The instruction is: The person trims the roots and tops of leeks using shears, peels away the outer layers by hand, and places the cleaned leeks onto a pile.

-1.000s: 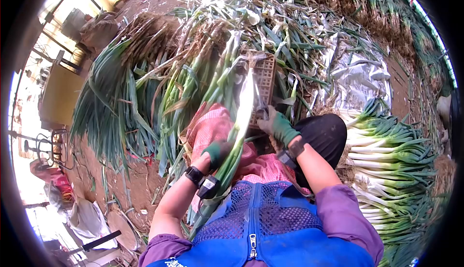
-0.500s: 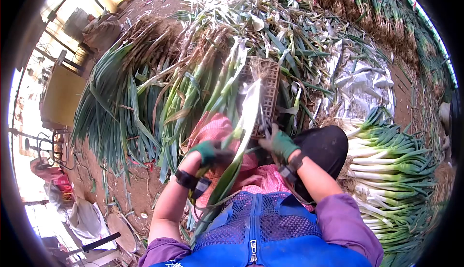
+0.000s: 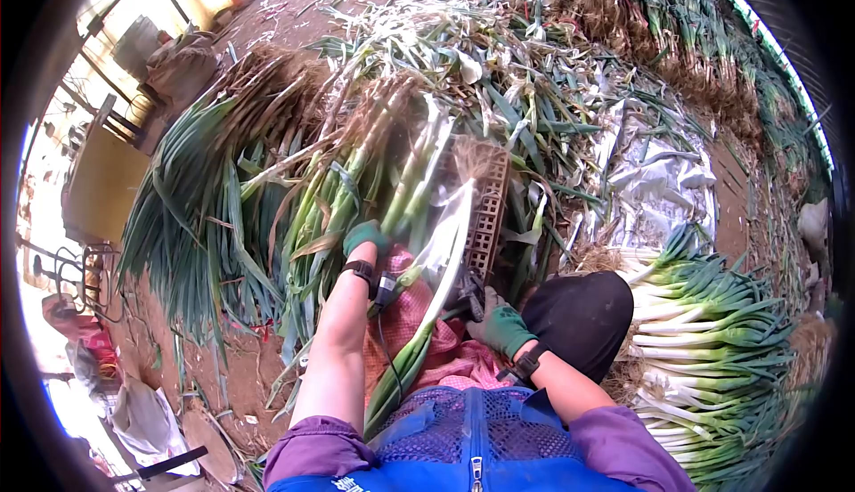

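Note:
My left hand, in a green glove, reaches to the lower part of the untrimmed leek pile; its fingers are hidden among the leaves. My right hand, also gloved, has its fingers wrapped round a dark tool whose shape is hard to make out. Between my hands a pale leek lies aslant, roots up on the brown plastic crate, green leaves down over my lap. A pink cloth covers my lap.
Cleaned leeks lie in a stack at the right. Peeled scraps cover the ground ahead, beside a white sheet. More leeks line the back right. A yellow chair stands at the left.
My left hand has moved forward and left, away from the pale leek, to the pile. My right hand has lowered slightly with the tool. The leek now rests more upright across the crate and lap.

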Demonstrator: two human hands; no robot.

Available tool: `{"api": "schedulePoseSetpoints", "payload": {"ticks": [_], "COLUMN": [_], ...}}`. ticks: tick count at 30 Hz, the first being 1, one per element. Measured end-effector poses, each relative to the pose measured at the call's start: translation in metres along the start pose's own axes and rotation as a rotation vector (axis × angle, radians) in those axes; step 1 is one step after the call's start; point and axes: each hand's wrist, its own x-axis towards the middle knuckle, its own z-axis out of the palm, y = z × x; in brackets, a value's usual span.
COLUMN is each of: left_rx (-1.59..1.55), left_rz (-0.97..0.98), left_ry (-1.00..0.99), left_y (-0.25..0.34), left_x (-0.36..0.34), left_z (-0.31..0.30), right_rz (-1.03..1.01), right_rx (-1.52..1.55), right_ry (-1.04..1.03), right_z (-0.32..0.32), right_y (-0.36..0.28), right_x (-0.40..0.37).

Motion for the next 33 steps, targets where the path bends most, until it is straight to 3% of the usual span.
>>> {"api": "schedulePoseSetpoints", "payload": {"ticks": [4, 7, 9, 12, 15, 18, 20, 22, 24, 27, 30, 33], "left_rx": [-0.177, -0.633, -0.702, -1.011, -0.804, -0.825, -0.504, -0.532, -0.688, -0.703, -0.720, -0.771], "left_rz": [0.093, 0.323, 0.258, 0.208, 0.319, 0.362, 0.682, 0.725, 0.348, 0.325, 0.427, 0.361], "left_ry": [0.102, 0.146, 0.135, -0.072, -0.121, -0.200, -0.198, -0.309, -0.442, -0.445, -0.324, -0.380], "left_y": [-0.019, -0.062, -0.044, -0.024, -0.009, -0.007, -0.025, -0.018, 0.033, 0.031, 0.022, 0.020], "left_x": [-0.012, 0.025, -0.021, -0.081, -0.137, -0.158, -0.128, -0.128, -0.194, -0.184, -0.167, -0.171], "left_z": [-0.013, -0.003, -0.051, -0.109, -0.141, -0.109, -0.056, -0.018, -0.036, 0.009, 0.040, 0.034], "right_rz": [0.008, 0.027, 0.023, -0.023, -0.068, -0.108, -0.138, -0.264, -0.463, -0.298, -0.285, -0.388], "right_rx": [-0.017, 0.019, 0.039, 0.142, 0.419, 0.838, 0.901, 0.875, 0.758, 0.494, 0.513, 0.445], "right_ry": [-0.014, -0.048, -0.053, -0.023, -0.058, -0.085, -0.044, 0.005, 0.072, -0.163, -0.112, -0.031], "right_z": [-0.012, -0.023, -0.024, -0.029, -0.036, -0.032, -0.039, -0.050, -0.062, -0.079, -0.074, -0.059], "right_y": [-0.006, -0.012, -0.013, -0.011, -0.001, 0.009, 0.011, -0.003, -0.017, -0.022, -0.019, -0.013], "right_x": [-0.003, -0.006, -0.009, -0.012, -0.010, -0.002, -0.012, -0.055, -0.102, -0.137, -0.147, -0.149]}}
